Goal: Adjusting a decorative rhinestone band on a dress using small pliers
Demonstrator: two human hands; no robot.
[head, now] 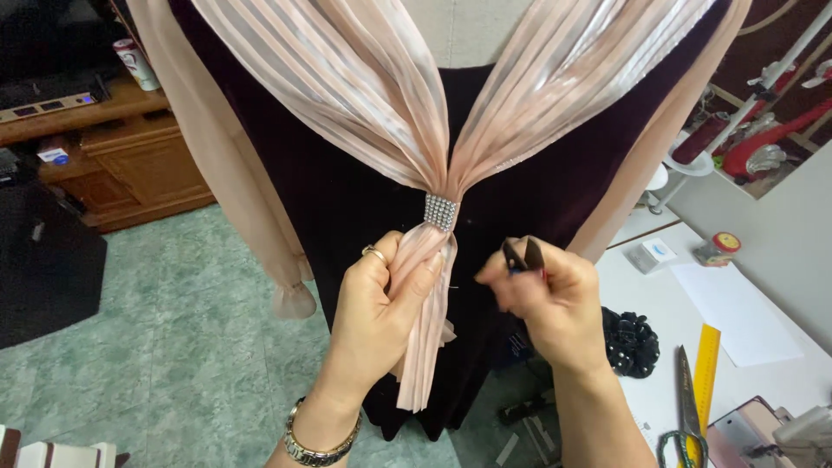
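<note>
A person stands facing a dress form [468, 30] dressed in a dark plum velvet dress [347, 173]. Two bands of pleated, peach-pink striped fabric [364, 87] come down from the shoulders and meet at the chest, where a small sparkling clasp [440, 211] gathers them together. Below the clasp the fabric hangs as one narrow pleated tail [425, 338].

The left hand [373, 303] is closed in a fist around that tail just beneath the clasp, thumb pressed on the front of the pleats. It wears a ring [374, 253] on one finger and a metal bracelet [316, 442] at the wrist.

The right hand [555, 303] is just beside the tail, at the same height, not touching the fabric. Its fingers are curled shut around a small pair of thread snips [523, 256], whose dark blades stick up between thumb and forefinger. A thin pin or needle shows between the two hands; I cannot tell which.

To the right is a white table [763, 381] with a yellow ruler [706, 364], a pair of scissors [686, 407] with green handles, a black beaded ornament [631, 342], a sheet of white paper [737, 312] and a small round tin [718, 247]. On the left stands a wooden cabinet [130, 165] on a green tiled floor [173, 347].
</note>
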